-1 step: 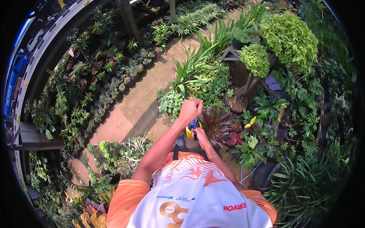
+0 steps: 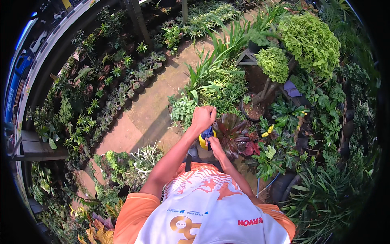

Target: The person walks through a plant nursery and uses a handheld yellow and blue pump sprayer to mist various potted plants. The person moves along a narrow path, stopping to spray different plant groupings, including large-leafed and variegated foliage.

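My left hand (image 2: 204, 118) is closed in a fist in the middle of the view, above a yellow and dark blue container (image 2: 202, 142) that looks like a pump sprayer. Whatever lies inside that fist is hidden by the fingers. Just below and to the right, my right hand (image 2: 214, 143) is wrapped round the blue upper part of the sprayer. Its lower part is mostly covered by my hands and body. Beside my hands on the right spreads a plant with dark reddish leaves (image 2: 231, 132); a pale green leafy plant (image 2: 182, 110) grows to the left.
A paved path (image 2: 152, 99) runs from lower left to upper right, bordered by rows of small potted plants (image 2: 134, 87). On the right stand a small light-green tree (image 2: 308, 44) and a black tyre (image 2: 282, 187). A dark post (image 2: 137, 20) rises at the far left.
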`<act>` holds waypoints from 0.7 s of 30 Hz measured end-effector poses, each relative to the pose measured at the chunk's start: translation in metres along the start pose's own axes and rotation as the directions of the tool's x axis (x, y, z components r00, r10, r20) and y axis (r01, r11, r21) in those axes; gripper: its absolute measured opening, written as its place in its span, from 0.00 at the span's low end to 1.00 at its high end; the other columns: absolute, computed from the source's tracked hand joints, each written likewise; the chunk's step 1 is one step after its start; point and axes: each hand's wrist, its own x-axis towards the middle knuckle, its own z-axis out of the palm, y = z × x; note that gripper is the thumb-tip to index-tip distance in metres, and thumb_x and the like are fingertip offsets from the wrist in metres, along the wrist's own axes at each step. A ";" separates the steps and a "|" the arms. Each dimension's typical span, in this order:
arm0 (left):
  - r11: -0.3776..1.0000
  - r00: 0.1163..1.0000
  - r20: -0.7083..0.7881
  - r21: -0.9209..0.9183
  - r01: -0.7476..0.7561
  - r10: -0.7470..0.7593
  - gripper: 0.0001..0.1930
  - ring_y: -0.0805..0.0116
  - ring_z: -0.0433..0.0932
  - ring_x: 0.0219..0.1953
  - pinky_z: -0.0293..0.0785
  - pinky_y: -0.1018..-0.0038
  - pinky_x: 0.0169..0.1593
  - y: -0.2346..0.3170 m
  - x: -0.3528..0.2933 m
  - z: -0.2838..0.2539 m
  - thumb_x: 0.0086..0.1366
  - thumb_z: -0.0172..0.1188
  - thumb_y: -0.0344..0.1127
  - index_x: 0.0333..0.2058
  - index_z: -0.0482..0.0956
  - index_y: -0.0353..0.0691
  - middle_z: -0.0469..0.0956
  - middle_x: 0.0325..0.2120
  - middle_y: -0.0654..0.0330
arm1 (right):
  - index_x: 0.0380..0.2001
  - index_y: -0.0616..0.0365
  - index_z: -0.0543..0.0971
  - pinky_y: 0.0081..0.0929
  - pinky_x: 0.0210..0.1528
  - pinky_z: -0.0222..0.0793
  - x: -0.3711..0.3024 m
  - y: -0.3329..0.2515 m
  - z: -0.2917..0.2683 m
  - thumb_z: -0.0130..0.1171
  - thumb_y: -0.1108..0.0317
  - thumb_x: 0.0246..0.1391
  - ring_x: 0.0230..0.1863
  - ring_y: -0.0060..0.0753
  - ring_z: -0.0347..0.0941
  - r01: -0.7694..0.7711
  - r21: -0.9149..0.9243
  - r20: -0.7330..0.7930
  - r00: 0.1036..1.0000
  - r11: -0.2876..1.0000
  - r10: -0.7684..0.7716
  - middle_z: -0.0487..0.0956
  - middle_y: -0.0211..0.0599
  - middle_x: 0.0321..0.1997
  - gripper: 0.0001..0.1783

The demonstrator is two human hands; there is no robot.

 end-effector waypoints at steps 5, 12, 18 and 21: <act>0.976 0.994 0.064 0.205 0.079 -0.094 0.14 0.52 0.72 0.31 0.63 0.58 0.36 -0.012 -0.023 0.022 0.64 0.52 0.40 0.22 0.76 0.40 0.78 0.24 0.54 | 0.33 0.63 0.77 0.21 0.33 0.64 -0.006 -0.022 0.012 0.45 0.68 0.61 0.27 0.21 0.69 0.058 0.046 -0.022 0.998 0.997 -0.057 0.74 0.29 0.24 0.12; 0.969 0.986 0.081 0.210 0.128 -0.148 0.16 0.53 0.72 0.33 0.61 0.58 0.38 -0.034 -0.040 0.036 0.66 0.50 0.43 0.24 0.77 0.41 0.78 0.25 0.54 | 0.31 0.58 0.76 0.19 0.33 0.63 -0.003 -0.045 0.026 0.47 0.63 0.64 0.27 0.17 0.68 0.103 0.030 0.002 0.995 0.994 -0.103 0.74 0.26 0.25 0.13; 0.962 0.955 0.146 0.135 0.239 -0.258 0.16 0.50 0.72 0.36 0.62 0.57 0.42 -0.043 -0.044 0.033 0.67 0.49 0.46 0.32 0.76 0.39 0.77 0.30 0.51 | 0.35 0.60 0.78 0.19 0.36 0.64 0.005 -0.026 0.020 0.47 0.65 0.64 0.29 0.18 0.70 0.053 0.056 0.033 0.998 0.997 -0.055 0.76 0.25 0.28 0.12; 0.910 0.922 0.013 -0.150 0.386 -0.388 0.24 0.48 0.70 0.44 0.60 0.57 0.51 -0.048 -0.053 0.045 0.68 0.48 0.53 0.46 0.69 0.35 0.73 0.36 0.47 | 0.36 0.61 0.77 0.19 0.40 0.63 0.014 -0.018 0.020 0.46 0.65 0.64 0.35 0.18 0.70 0.064 0.147 0.007 0.998 0.987 -0.065 0.76 0.27 0.32 0.13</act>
